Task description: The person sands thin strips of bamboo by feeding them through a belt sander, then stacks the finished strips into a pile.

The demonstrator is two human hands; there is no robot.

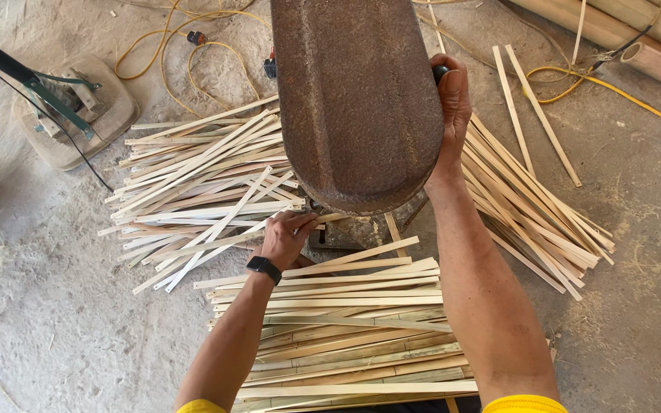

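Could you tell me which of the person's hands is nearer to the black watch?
Left. The black watch sits on the wrist just below the left hand, which grips a bamboo strip. The right hand is far up, beside the rusty metal housing.

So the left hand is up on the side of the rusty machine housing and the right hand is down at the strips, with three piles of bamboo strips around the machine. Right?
Not quite: the hands are swapped. The head view shows the right hand on the side of the rusty machine housing, and the left hand down at the bamboo strips. The three piles around the machine are as you say.
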